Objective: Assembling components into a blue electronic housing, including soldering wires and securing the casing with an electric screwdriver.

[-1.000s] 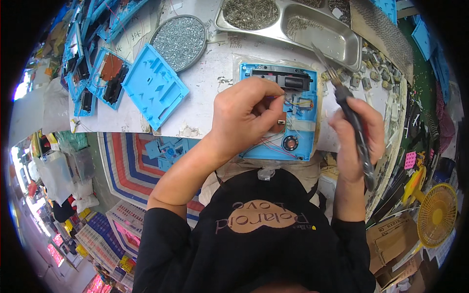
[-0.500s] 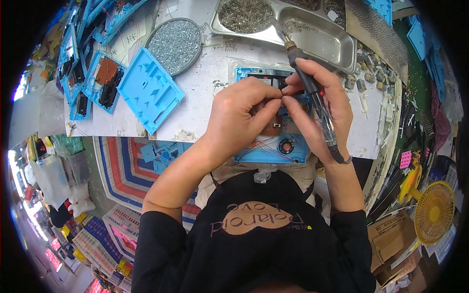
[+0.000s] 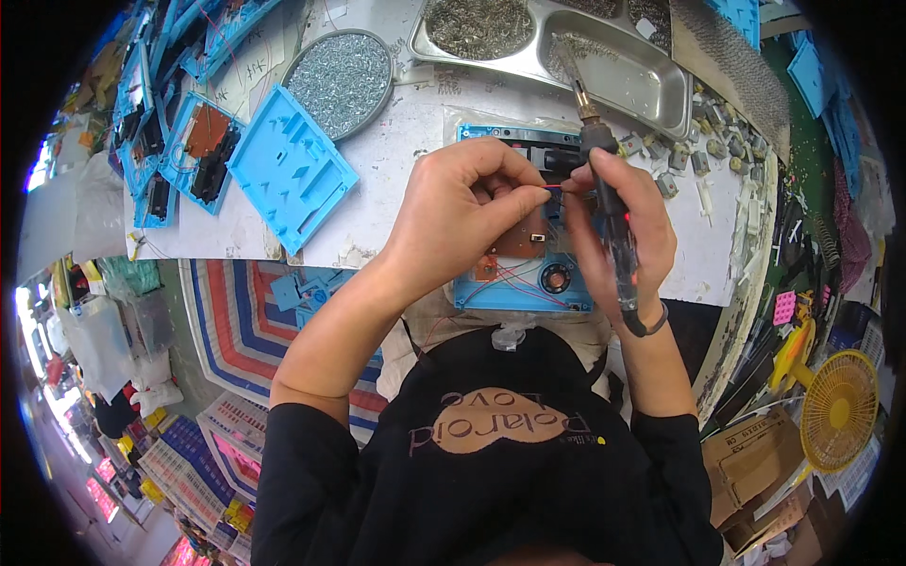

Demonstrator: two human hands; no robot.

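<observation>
My left hand (image 3: 462,203) is closed, thumb and forefinger pinching the end of a thin wire (image 3: 553,187) with red on it. My right hand (image 3: 630,212) grips a soldering iron (image 3: 618,231) with a dark handle and a red light; its metal tip points away from me, over the steel tray. My right fingertips are close to the wire, and I cannot tell whether they touch it. Below both hands lies an open blue plastic case (image 3: 486,300). It holds a brown circuit board (image 3: 517,247), red wires and a round speaker (image 3: 555,278). My hands hide part of the board.
A blue cover (image 3: 291,170) lies to the left, with wired blue cases (image 3: 200,151) stacked beyond it. Behind stand a round tray of screws (image 3: 338,85) and a steel tray (image 3: 651,99) with springs. Small metal parts (image 3: 703,156) lie scattered right; a yellow fan (image 3: 838,410) stands lower right.
The soldering iron has swung more upright, its tip moving right. My right fingers have drawn slightly away from the left ones, and the wire between them now shows.
</observation>
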